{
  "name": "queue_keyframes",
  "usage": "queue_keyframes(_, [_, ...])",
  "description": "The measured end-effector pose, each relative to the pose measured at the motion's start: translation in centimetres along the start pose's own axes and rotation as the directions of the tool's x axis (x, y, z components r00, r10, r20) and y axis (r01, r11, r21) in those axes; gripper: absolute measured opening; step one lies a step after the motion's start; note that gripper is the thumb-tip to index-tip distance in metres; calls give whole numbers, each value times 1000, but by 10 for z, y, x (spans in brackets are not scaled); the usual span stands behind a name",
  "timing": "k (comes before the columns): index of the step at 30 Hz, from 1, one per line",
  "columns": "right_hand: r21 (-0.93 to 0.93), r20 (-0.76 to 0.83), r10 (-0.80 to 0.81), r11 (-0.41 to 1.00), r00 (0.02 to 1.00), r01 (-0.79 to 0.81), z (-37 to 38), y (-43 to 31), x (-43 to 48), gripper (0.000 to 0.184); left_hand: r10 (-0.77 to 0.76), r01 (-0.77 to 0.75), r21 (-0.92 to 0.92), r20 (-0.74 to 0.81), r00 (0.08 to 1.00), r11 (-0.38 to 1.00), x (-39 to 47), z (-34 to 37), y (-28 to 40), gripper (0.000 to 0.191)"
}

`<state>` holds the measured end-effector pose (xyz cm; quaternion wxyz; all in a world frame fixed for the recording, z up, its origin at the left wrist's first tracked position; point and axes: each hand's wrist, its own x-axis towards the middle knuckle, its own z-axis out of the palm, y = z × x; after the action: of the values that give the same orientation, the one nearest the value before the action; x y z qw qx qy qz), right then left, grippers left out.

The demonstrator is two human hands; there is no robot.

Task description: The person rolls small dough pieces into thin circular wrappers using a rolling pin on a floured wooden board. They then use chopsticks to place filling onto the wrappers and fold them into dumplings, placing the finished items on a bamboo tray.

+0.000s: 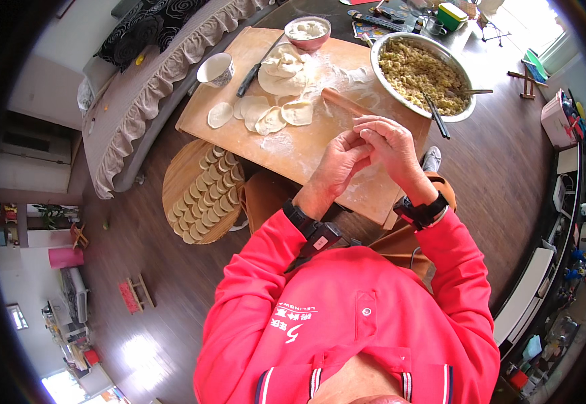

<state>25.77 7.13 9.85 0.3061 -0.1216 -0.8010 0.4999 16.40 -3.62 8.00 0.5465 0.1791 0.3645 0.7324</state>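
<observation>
My left hand (337, 162) and my right hand (391, 147) meet at the fingertips over the near part of a floured wooden board (293, 156). The fingers are curled and hide whatever may be between them. Just beyond them lies a wooden rolling pin (346, 102). Several round dough wrappers (297, 112) lie to the left, below a heap of dough (284, 73) and a black-handled knife (248, 81). A large metal basin of chopped filling (417, 70) stands at the far right, with chopsticks (437, 117) and a metal utensil handle (477, 92) at its rim.
A bowl of flour (307, 31) stands at the board's far edge, a patterned white bowl (215, 70) at its left. Lower left, a round wooden board (174, 174) holds rows of folded dumplings (207, 194). A sofa with a ruffled cover (159, 86) is further left.
</observation>
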Motion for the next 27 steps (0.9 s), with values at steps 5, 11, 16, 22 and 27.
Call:
queue_keyframes(5, [-24,27,192,981,981,-192,1,5,-3,20,7,-5,-47,30,1000,999,-3,0,-2,26])
queue_keyframes(11, [-342,47,-36,938,998,50,2,6,-7,26,-25,25,-41,14,1000,999,-4,2,-4,27])
queue_keyframes(16, [-183,-58,-59,982,997,48,4,10,-14,26,-5,11,-99,62,998,995,-5,1,-2,30])
queue_keyframes(22, [-456,63,-149,876,987,161,1,15,-18,39,-22,34,-156,78,997,987,-7,-1,-6,35])
queue_keyframes(27, [-167,-33,-9,986,999,3,2,9,-23,67,-57,93,-245,150,987,965,-5,-14,-1,35])
